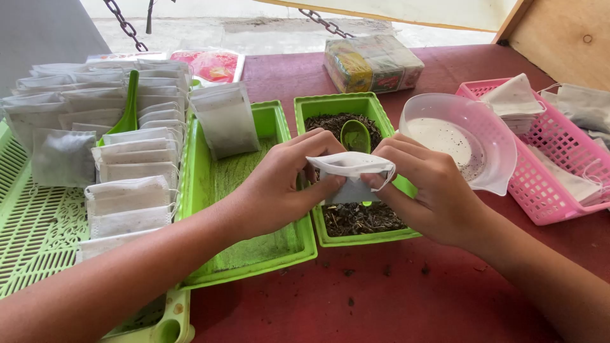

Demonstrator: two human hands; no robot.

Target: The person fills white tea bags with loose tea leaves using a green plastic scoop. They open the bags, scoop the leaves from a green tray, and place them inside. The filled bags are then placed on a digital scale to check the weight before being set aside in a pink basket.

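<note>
Far out beyond the left hand (279,184), rows of filled white bags (127,159) stand packed upright in a green slatted tray (32,235), with a green scoop handle (130,101) poking up among them; by their number, a good share of the filling looks done. Just under the left hand's wrist lies a shallow green tray (254,254) with one more filled bag (225,121) leaning at its far end.

The left hand pinches the near-left edge of a small white filter bag (349,168), and the right hand (432,194) pinches the opposite edge, both closed on it and pulling its mouth wide. The bag hangs between them, right above a green tub of dark loose tea (356,219) with a green scoop (356,134) resting in it. This bag appears empty, so filling it remains.

Beyond the right hand sits a translucent pink bowl (483,136), and farther right a pink basket (546,203) holding flat empty bags (515,98), so more seem left to do.
</note>
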